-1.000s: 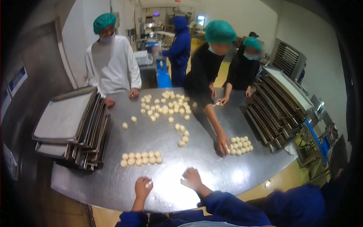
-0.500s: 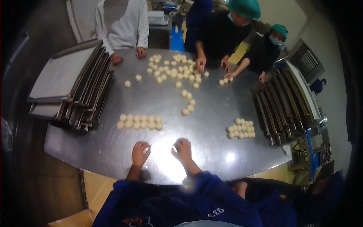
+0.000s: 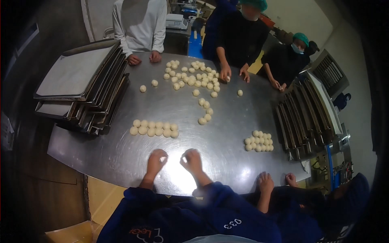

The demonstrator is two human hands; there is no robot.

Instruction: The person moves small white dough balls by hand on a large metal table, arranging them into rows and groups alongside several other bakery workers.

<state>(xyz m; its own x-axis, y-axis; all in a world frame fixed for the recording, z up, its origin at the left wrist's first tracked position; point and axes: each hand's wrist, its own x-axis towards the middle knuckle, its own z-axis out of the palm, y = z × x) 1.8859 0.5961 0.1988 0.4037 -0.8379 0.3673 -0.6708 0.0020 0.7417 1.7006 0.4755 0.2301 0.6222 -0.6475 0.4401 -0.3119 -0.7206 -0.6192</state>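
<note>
My left hand (image 3: 156,162) and my right hand (image 3: 192,162) rest low over the steel table near its front edge, a short gap apart. The fingers of both are curled inward. Each hand cups a pale dough ball, mostly covered by the fingers, with only a light bit peeking out on the inner side. Just beyond my left hand lie two tight rows of round dough balls (image 3: 151,132). A short curved line of dough balls (image 3: 202,121) sits farther off, ahead of my right hand.
Loose dough balls (image 3: 191,82) spread across the far side, before co-workers' hands. Another block of dough balls (image 3: 258,141) lies at right. Stacked trays (image 3: 79,75) stand left, more trays (image 3: 304,115) right. A neighbour's hand (image 3: 266,184) rests at the front right edge.
The view has shifted slightly. My hands stay curled and sit a little closer together. A neighbour's hands have come onto the front right edge. The far-right co-worker has drawn back from the balls there.
</note>
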